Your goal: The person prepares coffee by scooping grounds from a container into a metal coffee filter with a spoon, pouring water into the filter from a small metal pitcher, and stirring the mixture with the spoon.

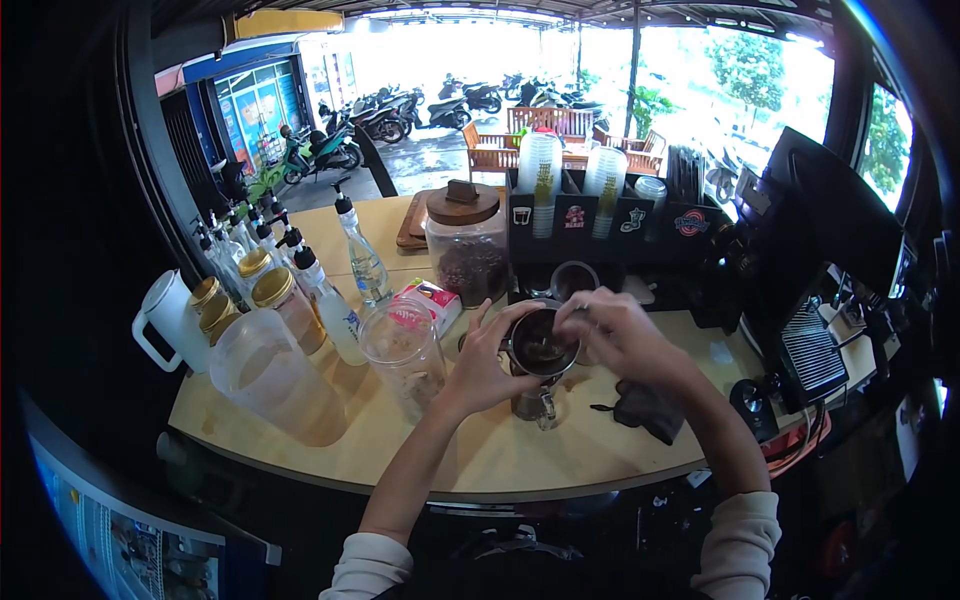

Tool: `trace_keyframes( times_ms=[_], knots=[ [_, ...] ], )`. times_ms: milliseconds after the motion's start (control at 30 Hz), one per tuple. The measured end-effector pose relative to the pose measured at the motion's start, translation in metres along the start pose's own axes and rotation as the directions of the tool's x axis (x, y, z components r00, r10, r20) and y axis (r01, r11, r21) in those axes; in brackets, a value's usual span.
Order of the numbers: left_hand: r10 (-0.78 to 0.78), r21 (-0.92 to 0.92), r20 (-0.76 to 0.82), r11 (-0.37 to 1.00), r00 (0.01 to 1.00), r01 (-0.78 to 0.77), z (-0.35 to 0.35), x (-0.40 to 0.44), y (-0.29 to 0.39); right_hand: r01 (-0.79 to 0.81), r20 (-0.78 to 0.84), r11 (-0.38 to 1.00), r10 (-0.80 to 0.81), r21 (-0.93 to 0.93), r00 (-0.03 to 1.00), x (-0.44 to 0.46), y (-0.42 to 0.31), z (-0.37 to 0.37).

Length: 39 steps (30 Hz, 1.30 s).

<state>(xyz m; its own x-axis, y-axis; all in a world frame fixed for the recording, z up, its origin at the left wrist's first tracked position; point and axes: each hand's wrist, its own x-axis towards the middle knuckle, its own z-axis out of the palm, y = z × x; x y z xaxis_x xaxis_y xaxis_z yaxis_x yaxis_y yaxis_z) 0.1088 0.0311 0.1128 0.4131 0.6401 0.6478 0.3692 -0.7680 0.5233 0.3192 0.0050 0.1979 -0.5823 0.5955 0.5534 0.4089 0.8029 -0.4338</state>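
Observation:
My left hand (485,362) is curled around the side of a round metal cup (517,345), thumb low and fingers at the far rim. Dark contents (542,350) show inside it. Over the cup's right rim is my right hand (625,335), fingers closed together and smeared by motion; what they hold, if anything, I cannot make out. A vessel with a small handle (545,408) shows just below the cup, partly hidden. Left of my left hand stands a clear plastic container (400,355). A clear cup (575,280) stands behind my hands, and a dark cloth (650,408) lies to the right.
At left are a large plastic pitcher (265,370), a white jug (172,315) and several pump bottles (362,255). Behind are a wood-lidded jar (470,250), a pink-white box (430,300) and a black cup holder (545,240). A dark machine (810,340) stands at right.

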Motion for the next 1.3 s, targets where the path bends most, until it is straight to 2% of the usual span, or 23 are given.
trace_keyframes(
  times_ms=[33, 133, 167, 200, 267, 300, 367, 400, 467, 533, 567, 600, 667, 733, 767, 800, 833, 867, 933, 1067, 1100, 1233, 1300],
  knots=[
    [-0.011, -0.021, -0.016, 1.000, 1.000, 0.011, -0.001, -0.001, 0.002, -0.065, -0.028, 0.998, 0.065, 0.025, 0.997, 0.001, 0.002, -0.006],
    [-0.028, -0.061, -0.058, 0.998, 0.998, 0.024, -0.001, -0.003, 0.004, -0.078, -0.005, 0.995, 0.079, 0.067, 0.997, -0.003, 0.001, -0.003],
    [-0.036, -0.083, -0.081, 0.996, 0.996, 0.029, 0.001, -0.003, 0.004, -0.011, -0.008, 1.000, 0.011, 0.000, 1.000, -0.007, 0.002, 0.004],
    [-0.033, -0.084, -0.081, 0.996, 0.996, 0.026, 0.003, -0.004, 0.003, -0.011, -0.009, 1.000, 0.011, -0.003, 1.000, -0.006, 0.001, 0.006],
    [-0.098, -0.170, -0.140, 0.983, 0.985, 0.073, 0.010, -0.006, 0.001, 0.022, -0.133, 0.999, -0.016, 0.046, 0.991, -0.005, 0.000, 0.010],
    [-0.096, -0.169, -0.139, 0.983, 0.986, 0.072, 0.013, -0.007, 0.001, -0.052, -0.207, 0.992, 0.076, 0.116, 0.975, -0.004, 0.003, 0.013],
    [-0.148, -0.285, -0.228, 0.955, 0.962, 0.080, 0.017, -0.006, 0.002, -0.086, -0.207, 0.986, 0.114, 0.142, 0.972, -0.006, 0.001, 0.016],
    [-0.145, -0.283, -0.232, 0.956, 0.962, 0.076, 0.017, -0.006, 0.003, -0.122, -0.204, 0.978, 0.156, 0.167, 0.966, -0.007, -0.001, 0.017],
    [-0.119, -0.247, -0.259, 0.968, 0.958, 0.053, 0.019, -0.005, 0.004, -0.106, -0.222, 0.982, 0.139, 0.154, 0.965, -0.011, 0.000, 0.023],
    [-0.128, -0.217, -0.267, 0.974, 0.955, 0.070, 0.021, -0.005, 0.002, -0.199, -0.284, 0.870, 0.352, 0.452, 0.892, -0.012, 0.006, 0.028],
    [-0.138, -0.187, -0.272, 0.978, 0.952, 0.089, 0.021, -0.005, 0.001, -0.233, -0.230, 0.771, 0.440, 0.592, 0.868, -0.014, 0.010, 0.026],
    [-0.139, -0.184, -0.276, 0.979, 0.951, 0.089, 0.021, -0.006, 0.001, -0.231, -0.228, 0.772, 0.436, 0.592, 0.871, -0.014, 0.011, 0.025],
    [-0.130, -0.148, -0.267, 0.985, 0.955, 0.093, 0.020, -0.005, 0.001, -0.116, -0.303, 0.793, 0.358, 0.598, 0.883, -0.013, 0.009, 0.023],
    [-0.124, -0.127, -0.282, 0.988, 0.951, 0.092, 0.018, -0.004, 0.003, -0.135, -0.313, 0.828, 0.350, 0.545, 0.883, -0.018, 0.000, 0.020],
    [-0.120, -0.106, -0.293, 0.990, 0.949, 0.093, 0.018, -0.004, 0.004, -0.081, -0.358, 0.967, 0.166, 0.241, 0.919, -0.021, -0.003, 0.019],
    [-0.122, -0.105, -0.295, 0.990, 0.948, 0.094, 0.019, -0.004, 0.005, -0.006, -0.342, 0.996, -0.024, -0.088, 0.939, -0.024, -0.003, 0.018],
    [-0.138, -0.114, -0.315, 0.988, 0.939, 0.107, 0.021, -0.004, 0.006, 0.132, -0.261, 0.945, -0.214, -0.300, 0.941, -0.027, 0.002, 0.017],
    [-0.154, -0.122, -0.333, 0.985, 0.930, 0.119, 0.023, -0.004, 0.007, 0.132, -0.260, 0.945, -0.214, -0.299, 0.942, -0.028, 0.003, 0.020],
    [-0.116, -0.104, -0.354, 0.991, 0.928, 0.085, 0.027, -0.005, 0.006, 0.255, -0.163, 0.849, -0.364, -0.463, 0.917, -0.030, 0.004, 0.026],
    [-0.078, -0.120, -0.366, 0.992, 0.928, 0.036, 0.033, -0.005, 0.003, 0.300, -0.109, 0.859, -0.375, -0.416, 0.921, -0.035, 0.000, 0.031],
    [-0.077, -0.120, -0.362, 0.992, 0.929, 0.035, 0.033, -0.005, 0.003, 0.318, -0.089, 0.833, -0.397, -0.452, 0.914, -0.035, 0.001, 0.029],
    [-0.047, -0.083, -0.305, 0.996, 0.951, 0.023, 0.028, -0.003, 0.005, 0.230, -0.164, 0.852, -0.340, -0.471, 0.926, -0.037, 0.007, 0.025],
    [-0.035, -0.081, -0.286, 0.997, 0.957, 0.012, 0.024, -0.003, 0.004, 0.273, -0.128, 0.854, -0.362, -0.442, 0.923, -0.038, 0.004, 0.026]
  ],
)
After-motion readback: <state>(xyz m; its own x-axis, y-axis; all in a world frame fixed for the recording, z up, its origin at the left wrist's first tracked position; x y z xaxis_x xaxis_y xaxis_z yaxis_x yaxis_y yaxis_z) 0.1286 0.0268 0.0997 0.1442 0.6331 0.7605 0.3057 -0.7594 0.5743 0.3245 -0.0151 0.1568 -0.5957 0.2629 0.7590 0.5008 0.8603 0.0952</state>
